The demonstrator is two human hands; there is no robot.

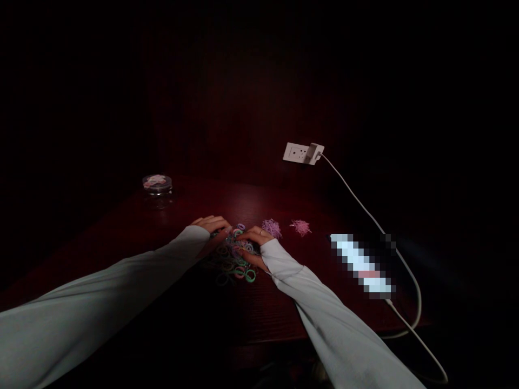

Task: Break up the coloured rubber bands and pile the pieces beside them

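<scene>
The room was almost black around a dark red table (248, 201) with a dull sheen. On it, the left hand (211, 223) and the right hand (254, 237) bent over a pile of ring-shaped bands (239, 270), fingers loosely curled at its far left and right sides; whether either pinched a band could not be told. The rings, green, pink, purple and darker ones, looked light, soft and probably stretchy, hard to break but apt to snag on each other. A good hold would likely be a fingertip pinch on the rim of an outlying ring, such as the green band (250, 276) at the pile's near right edge. Just beyond the pile to the right lay a purple heap (271, 228) of thin strands, and farther right a pink heap (300, 227); neither sat in a container. The 1 container visible, a round lidded jar (157, 186), stood beyond the pile to the left, its contents too dim to make out. Well right of the pile lay a lit device (360, 265), and far beyond it a wall socket (295, 153) held a charger (315, 153) with a pale cable (419, 294).
</scene>
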